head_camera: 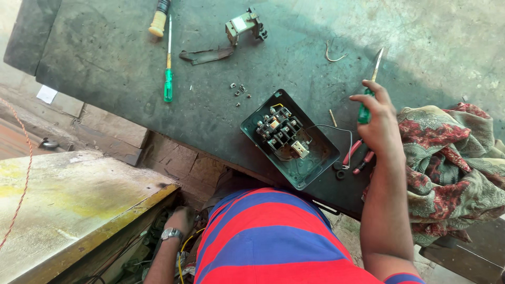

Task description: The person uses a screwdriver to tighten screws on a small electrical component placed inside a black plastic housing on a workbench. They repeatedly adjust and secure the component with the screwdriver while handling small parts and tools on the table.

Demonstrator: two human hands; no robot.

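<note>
Nearest, the left hand (pixel 180 220), a watch on its wrist, reaches down below the worktop edge among tangled wires; whether its fingers are closed on anything I cannot tell. Above the striped shirt, the dark green rectangular switch box (pixel 290 138) lies open on the dark scuffed worktop (pixel 115 68), its contactor block and terminals exposed, a thin grey wire looping out to the right. Just right of it lie red-handled pliers (pixel 355 158), beside a patterned red cloth (pixel 452 163). The right hand (pixel 380 123) has its fingers wrapped around a green-handled screwdriver (pixel 369 89), blade pointing away. It would be wise to keep the blade square in the terminal screw and steady the box. Farther off lie small loose screws (pixel 239 92), a second green screwdriver (pixel 168 66) and a grey metal bracket (pixel 244 24).
</note>
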